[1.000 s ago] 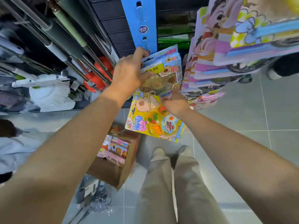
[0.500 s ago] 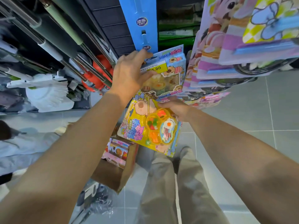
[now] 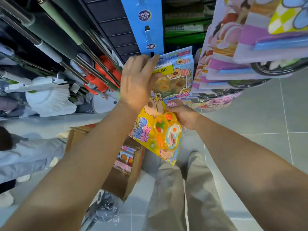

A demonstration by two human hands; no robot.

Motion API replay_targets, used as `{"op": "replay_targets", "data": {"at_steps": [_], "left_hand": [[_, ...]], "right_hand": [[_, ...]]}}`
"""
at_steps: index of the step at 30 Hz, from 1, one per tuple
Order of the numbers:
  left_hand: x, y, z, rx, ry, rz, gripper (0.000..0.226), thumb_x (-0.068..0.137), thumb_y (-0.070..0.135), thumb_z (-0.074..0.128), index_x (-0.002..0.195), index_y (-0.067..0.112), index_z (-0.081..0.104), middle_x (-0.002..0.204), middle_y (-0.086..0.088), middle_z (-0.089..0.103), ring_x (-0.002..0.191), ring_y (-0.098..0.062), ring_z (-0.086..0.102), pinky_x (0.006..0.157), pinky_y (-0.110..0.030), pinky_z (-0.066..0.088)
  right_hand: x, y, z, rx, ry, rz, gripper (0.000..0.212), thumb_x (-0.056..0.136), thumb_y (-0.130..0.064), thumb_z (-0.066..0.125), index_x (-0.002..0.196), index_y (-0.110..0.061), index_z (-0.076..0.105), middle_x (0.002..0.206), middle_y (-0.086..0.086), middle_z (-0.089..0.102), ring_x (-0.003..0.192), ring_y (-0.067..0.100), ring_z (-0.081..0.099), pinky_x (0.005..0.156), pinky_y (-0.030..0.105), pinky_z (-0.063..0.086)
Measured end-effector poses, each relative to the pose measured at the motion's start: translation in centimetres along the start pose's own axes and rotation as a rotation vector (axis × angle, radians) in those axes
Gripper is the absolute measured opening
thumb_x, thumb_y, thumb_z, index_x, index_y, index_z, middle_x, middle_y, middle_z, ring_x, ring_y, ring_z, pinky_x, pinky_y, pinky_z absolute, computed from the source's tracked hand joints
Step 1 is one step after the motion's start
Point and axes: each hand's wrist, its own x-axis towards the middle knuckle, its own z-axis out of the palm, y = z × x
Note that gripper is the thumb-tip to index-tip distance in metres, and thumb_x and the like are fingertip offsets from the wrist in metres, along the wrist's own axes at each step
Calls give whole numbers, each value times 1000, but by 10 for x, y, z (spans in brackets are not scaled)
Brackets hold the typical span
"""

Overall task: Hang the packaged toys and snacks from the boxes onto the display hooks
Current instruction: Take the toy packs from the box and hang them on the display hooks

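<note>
On grey floor tiles (image 3: 266, 114) beside dark slatwall (image 3: 110, 25) sits a cardboard box (image 3: 120, 182).

The person shows bare forearms (image 3: 86, 152), loose beige trousers (image 3: 168, 194) and a pale shoe (image 3: 194, 155).

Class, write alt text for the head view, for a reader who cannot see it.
A person's right hand grips a yellow toy pack while the left hand touches the top of a hanging blue pack. A cardboard box holding more packs stands on the floor below.
</note>
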Motion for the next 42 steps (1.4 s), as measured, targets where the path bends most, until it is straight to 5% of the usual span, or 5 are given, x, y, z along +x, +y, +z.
{"op": "replay_targets", "data": {"at_steps": [16,20,25,32,42], "left_hand": [[-15,-20,-9,231,77,9,34,80,51,65,92,19,71,97,2,70,96,-17,42,77,-32,28],[-15,-22,-8,209,-14,50,31,85,43,61,100,17,70,103,-8,67,98,-19,41,80,-33,30],[-16,-21,-22,162,-141,84,33,82,32,64,109,14,66,111,-12,65,99,-33,59,79,-40,45],[-10,3,-64,-12,-395,-189,39,87,25,60,125,16,59,131,-8,55,118,-31,52,99,-43,37],[3,51,-137,-242,-581,-608,17,89,23,57,75,13,59,78,-10,51,76,-20,45,67,-28,32]], "right_hand": [[6,1,11,-232,-17,68,92,54,-42,81,136,-23,42,118,9,66,102,28,67,95,47,51],[5,-9,22,-413,12,94,29,83,-37,67,102,-19,53,105,9,67,104,28,65,98,42,50],[-3,-24,26,-652,71,55,30,84,-42,63,96,-15,63,102,7,67,96,24,65,91,37,53],[-61,-34,18,-701,220,-145,35,93,-26,55,117,0,59,64,1,40,51,10,32,33,12,23],[-162,-37,23,-303,368,-451,28,90,-37,52,70,-18,50,73,0,51,64,13,47,56,23,35]]}}
